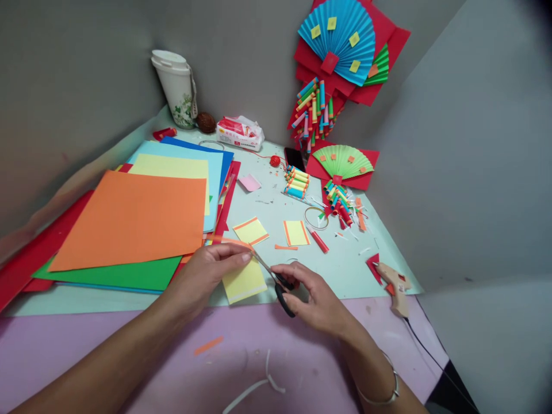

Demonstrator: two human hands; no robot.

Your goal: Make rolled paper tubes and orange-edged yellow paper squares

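My left hand (206, 275) pinches the top edge of a small yellow paper piece (244, 282), beside a thin orange strip. My right hand (314, 299) is closed round the black handles of a pair of scissors (276, 280). Their blades point up and left, meeting the paper's top edge near my left fingertips. Both hands hover over the front of the pale green mat (276, 213).
A stack of coloured paper sheets (133, 218) lies at left. Yellow cards with orange edges (250, 230), a red pen (318, 239), paper rolls (296, 182), paper fans (342, 162) and a glue gun (395, 285) are on the mat. A cup (176, 89) stands at the back.
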